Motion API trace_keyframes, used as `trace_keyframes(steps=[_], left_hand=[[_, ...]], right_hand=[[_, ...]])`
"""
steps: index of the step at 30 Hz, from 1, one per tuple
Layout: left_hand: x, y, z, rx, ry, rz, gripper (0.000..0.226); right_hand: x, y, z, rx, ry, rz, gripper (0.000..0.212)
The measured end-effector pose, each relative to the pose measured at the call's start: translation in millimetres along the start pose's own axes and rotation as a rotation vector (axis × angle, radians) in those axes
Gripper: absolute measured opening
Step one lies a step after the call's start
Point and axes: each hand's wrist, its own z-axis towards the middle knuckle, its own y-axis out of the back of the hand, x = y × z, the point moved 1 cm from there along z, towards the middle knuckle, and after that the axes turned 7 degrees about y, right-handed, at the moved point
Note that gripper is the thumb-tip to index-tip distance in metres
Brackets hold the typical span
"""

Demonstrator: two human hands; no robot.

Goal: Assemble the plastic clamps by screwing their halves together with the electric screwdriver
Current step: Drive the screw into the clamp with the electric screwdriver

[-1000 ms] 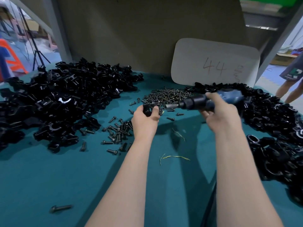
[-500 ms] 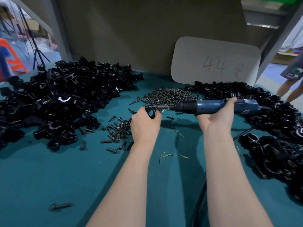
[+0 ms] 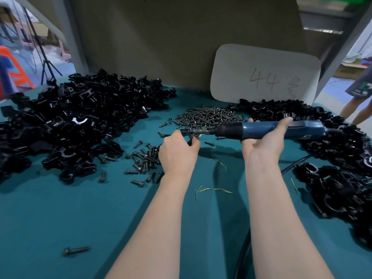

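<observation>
In the middle of the frame, a little left: a small black plastic clamp [image 3: 188,135], pinched in the curled fingers and thumb of the left hand [image 3: 178,152] and held clear of the teal surface [image 3: 80,218]. Against its right side, the metal bit of the blue electric screwdriver [image 3: 261,129], lying roughly level with the bit towards frame left. Around the barrel from below, the right hand [image 3: 263,141], fingers and thumb curled up over the top. From behind the tool down to the lower edge of the frame, a black cable [image 3: 242,256].

Just beyond the hands, a dense heap of dark screws [image 3: 209,115]. Left of the left hand, more loose screws [image 3: 145,158] strewn on the cloth. Across the left of the frame, a big pile of black clamp parts [image 3: 76,125]; along the right edge, a second black pile [image 3: 342,178].

Between the forearms, a thin yellow-green thread [image 3: 213,190]. At lower left, one lone screw [image 3: 75,251]. At upper right, a white card [image 3: 265,77] marked "44", leaning on the back wall.
</observation>
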Motion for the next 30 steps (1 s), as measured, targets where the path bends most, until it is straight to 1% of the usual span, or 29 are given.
trace_keyframes(steps=[7,18,22,26,28,30], left_hand=[[-2,1,-1,-0.031,-0.024,-0.012,0.028],[-3,2,-2,-0.061,-0.045,0.017,0.028],[-3,2,-2,-0.051,-0.038,-0.025,0.028],[-2,4,-2,-0.059,-0.022,-0.091,0.027],[-1,4,-1,-0.057,0.0,-0.098,0.027],[1,5,0,-0.054,0.021,-0.098,0.026]], right_hand=[[-3,-1,-1,0.01,0.073,-0.003,0.028],[-3,0,-2,0.004,0.055,-0.006,0.028],[-2,0,-3,0.025,0.029,-0.013,0.037],[3,2,0,0.097,-0.03,-0.033,0.062],[5,4,1,0.13,-0.064,-0.069,0.063],[8,4,1,0.138,-0.079,-0.048,0.059]])
